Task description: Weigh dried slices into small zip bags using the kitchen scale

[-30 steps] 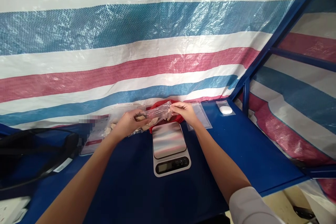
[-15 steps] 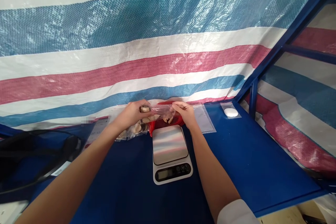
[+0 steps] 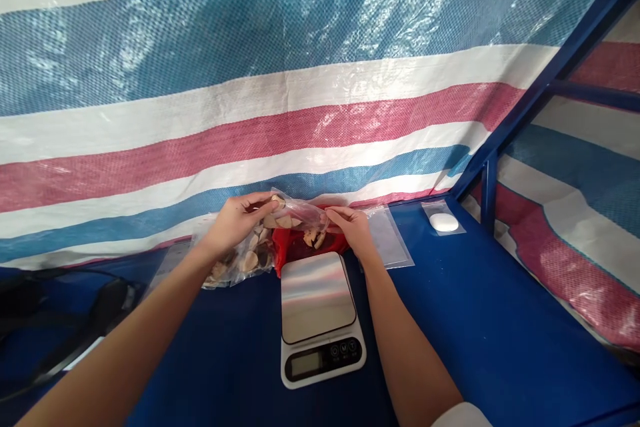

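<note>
A clear plastic bag (image 3: pixel 309 211) with pale, dried-looking slices in it is stretched between my hands above a red container or bag (image 3: pixel 281 255). My left hand (image 3: pixel 241 219) pinches the bag's left end, where a slice shows by the fingertips. At the other end, my right hand (image 3: pixel 351 228) closes thumb and fingers on the plastic. More slices (image 3: pixel 315 238) lie in the red one below. Just in front stands a white kitchen scale (image 3: pixel 319 300) with a bare metal plate and a dark display. Clear bags of slices (image 3: pixel 249 261) rest under and beside my left hand.
Right of my right hand lies a flat clear zip bag (image 3: pixel 393 240). Farther right, a white rounded object (image 3: pixel 443 222) sits on a small clear bag. Black straps or cables (image 3: pixel 95 313) lie at left. A striped tarp (image 3: pixel 280 127) and blue frame (image 3: pixel 530 107) bound the blue table.
My hands still grip the clear bag. Its left end is now raised and tilted, and more slices show in it. The view has shifted slightly, so the scale appears lower and nearer.
</note>
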`<state>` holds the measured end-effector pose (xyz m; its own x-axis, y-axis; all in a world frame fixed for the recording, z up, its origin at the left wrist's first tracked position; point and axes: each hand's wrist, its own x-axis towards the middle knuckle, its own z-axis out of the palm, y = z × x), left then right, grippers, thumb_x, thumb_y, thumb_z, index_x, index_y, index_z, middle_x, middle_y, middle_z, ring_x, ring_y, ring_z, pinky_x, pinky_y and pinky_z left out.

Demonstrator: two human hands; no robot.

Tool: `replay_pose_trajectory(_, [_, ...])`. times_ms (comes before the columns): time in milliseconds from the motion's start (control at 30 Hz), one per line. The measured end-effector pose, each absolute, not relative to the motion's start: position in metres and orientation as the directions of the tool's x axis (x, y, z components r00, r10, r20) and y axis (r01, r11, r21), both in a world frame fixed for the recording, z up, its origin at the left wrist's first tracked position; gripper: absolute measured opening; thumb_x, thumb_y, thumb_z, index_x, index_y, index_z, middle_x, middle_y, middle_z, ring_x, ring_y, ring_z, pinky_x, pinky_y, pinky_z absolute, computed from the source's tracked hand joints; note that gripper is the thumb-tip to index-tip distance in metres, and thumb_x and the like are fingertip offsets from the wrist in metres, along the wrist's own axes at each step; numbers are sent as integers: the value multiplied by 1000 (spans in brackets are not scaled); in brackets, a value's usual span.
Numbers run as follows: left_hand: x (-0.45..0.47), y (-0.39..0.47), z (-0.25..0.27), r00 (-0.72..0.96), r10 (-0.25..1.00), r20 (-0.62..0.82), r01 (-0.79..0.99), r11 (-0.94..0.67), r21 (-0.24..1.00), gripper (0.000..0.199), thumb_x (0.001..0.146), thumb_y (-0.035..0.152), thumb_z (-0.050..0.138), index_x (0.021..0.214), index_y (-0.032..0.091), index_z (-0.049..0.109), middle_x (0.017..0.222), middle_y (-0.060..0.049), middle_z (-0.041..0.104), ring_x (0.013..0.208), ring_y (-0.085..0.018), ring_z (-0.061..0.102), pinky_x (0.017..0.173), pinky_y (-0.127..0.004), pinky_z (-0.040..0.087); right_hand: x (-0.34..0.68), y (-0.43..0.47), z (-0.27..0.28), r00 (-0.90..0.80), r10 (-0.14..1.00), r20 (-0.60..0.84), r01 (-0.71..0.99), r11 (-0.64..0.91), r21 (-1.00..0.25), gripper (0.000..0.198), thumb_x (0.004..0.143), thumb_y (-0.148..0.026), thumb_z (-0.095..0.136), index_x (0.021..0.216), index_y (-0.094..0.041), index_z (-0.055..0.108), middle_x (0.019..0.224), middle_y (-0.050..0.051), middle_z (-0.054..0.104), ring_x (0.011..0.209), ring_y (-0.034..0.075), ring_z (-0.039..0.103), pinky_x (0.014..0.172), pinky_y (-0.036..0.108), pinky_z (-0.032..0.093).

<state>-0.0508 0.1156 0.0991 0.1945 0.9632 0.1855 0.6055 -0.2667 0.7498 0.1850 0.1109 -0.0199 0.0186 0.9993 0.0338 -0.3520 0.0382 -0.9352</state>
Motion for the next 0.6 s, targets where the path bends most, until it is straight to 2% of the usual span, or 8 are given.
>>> replay_pose_trajectory(133, [-51,121,102,210,953,216,648,-302,699,50,78,69,64,96,25,81,107,-4,79,102,-28,72,91,-35,56,186,111,-19,6,1000,4,-350,6,-937,37,69,-50,81,91,-20,80,86,5,78,82,22,74,74,36,64])
replay_pose_trajectory(300, [-41,122,104,226,938,262,642,-346,685,52,81,69,61,94,23,80,104,-6,79,98,-27,72,88,-33,56,190,111,-18,79,997,14,-353,41,-935,39,68,-50,81,92,-20,80,86,5,79,80,22,73,73,36,64])
replay_pose_trajectory(600, [-18,125,103,217,936,277,661,-350,664,50,84,66,60,92,19,78,94,-6,79,87,-25,70,82,-32,54,197,113,-20,195,981,7,-297,66,-953,30,69,-45,79,85,-20,79,81,4,78,76,21,73,73,35,64])
